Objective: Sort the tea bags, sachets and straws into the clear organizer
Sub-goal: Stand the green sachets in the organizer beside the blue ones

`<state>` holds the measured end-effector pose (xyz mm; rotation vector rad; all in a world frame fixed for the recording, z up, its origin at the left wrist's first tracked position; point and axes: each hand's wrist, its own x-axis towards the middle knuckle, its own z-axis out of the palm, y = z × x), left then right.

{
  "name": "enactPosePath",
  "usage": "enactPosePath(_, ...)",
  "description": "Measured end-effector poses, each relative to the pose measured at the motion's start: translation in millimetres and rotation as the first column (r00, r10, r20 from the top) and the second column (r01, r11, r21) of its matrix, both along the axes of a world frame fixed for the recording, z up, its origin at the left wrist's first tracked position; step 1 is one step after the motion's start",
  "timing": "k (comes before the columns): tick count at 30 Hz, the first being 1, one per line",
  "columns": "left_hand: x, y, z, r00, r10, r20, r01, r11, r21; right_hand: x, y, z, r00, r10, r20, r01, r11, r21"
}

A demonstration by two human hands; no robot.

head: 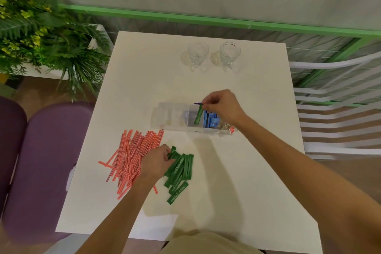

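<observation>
**A:** Where's the sachet (198, 114)?

**B:** Pinched by its top end between the thumb and fingertips of the right hand (221, 107). It hangs slightly tilted, its lower end down in the organizer (171, 115).

**A:** What's in there?

**B:** Blue sachets (210, 120) just right of it and tea bags (225, 129) at the right end. The left part is too blurred to tell.

**A:** Left hand (157, 162)?

**B:** Fingers curled round the far end of the green pile (179, 173) on the table (226, 181), with the straws (132, 156) just left.
</observation>
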<state>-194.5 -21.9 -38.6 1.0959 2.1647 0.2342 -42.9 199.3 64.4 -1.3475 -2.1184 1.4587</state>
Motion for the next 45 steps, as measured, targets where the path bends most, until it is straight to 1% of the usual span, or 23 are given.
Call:
enactPosePath(2, -2, 2, 2, 0.998, 0.036, 0.053, -0.035, 0.999, -0.010, -8, 18, 8, 1.000, 0.019, 0.006, -0.019, 0.995, 0.100)
enactPosePath(4, -4, 2, 3, 0.994, 0.077, 0.075, -0.078, 0.997, 0.002, -15, 29, 7, 0.997, 0.050, 0.050, -0.057, 0.985, 0.160)
enactPosePath(6, -6, 3, 5, 0.988, 0.120, 0.092, -0.125, 0.991, 0.045, -21, 34, 1, 0.990, 0.086, 0.112, -0.106, 0.978, 0.180)
enactPosePath(9, -10, 14, 15, 0.974, 0.138, 0.178, -0.166, 0.975, 0.151, -31, 37, -9, 0.967, 0.135, 0.217, -0.179, 0.965, 0.193)
enactPosePath(12, -14, 41, 34, 0.957, 0.135, 0.257, -0.194, 0.956, 0.218, -38, 38, -18, 0.917, 0.196, 0.349, -0.281, 0.936, 0.212)
enactPosePath(15, -18, 75, 49, 0.942, 0.125, 0.313, -0.219, 0.932, 0.287, -41, 36, -27, 0.866, 0.210, 0.454, -0.352, 0.901, 0.255)
enactPosePath(17, -21, 100, 55, 0.942, 0.102, 0.318, -0.211, 0.920, 0.330, -41, 36, -32, 0.838, 0.213, 0.502, -0.390, 0.878, 0.278)
enactPosePath(20, -24, 133, 57, 0.963, 0.073, 0.261, -0.172, 0.909, 0.379, -41, 37, -35, 0.806, 0.215, 0.551, -0.432, 0.851, 0.299)
enactPosePath(23, -24, 159, 52, 0.980, 0.037, 0.197, -0.112, 0.916, 0.386, -41, 37, -37, 0.790, 0.218, 0.573, -0.452, 0.839, 0.304)
enactPosePath(28, -21, 177, 41, 0.993, -0.062, 0.103, 0.023, 0.941, 0.338, -41, 38, -40, 0.781, 0.223, 0.584, -0.474, 0.820, 0.321)
enactPosePath(38, -21, 191, 32, 0.984, -0.156, 0.090, 0.118, 0.934, 0.338, -36, 37, -44, 0.783, 0.234, 0.576, -0.455, 0.847, 0.275)
enactPosePath(43, -24, 190, 29, 0.979, -0.176, 0.099, 0.129, 0.923, 0.363, -31, 39, -43, 0.824, 0.231, 0.517, -0.412, 0.872, 0.266)
enactPosePath(45, -25, 189, 29, 0.979, -0.179, 0.099, 0.129, 0.916, 0.379, -29, 41, -41, 0.839, 0.212, 0.500, -0.394, 0.872, 0.291)
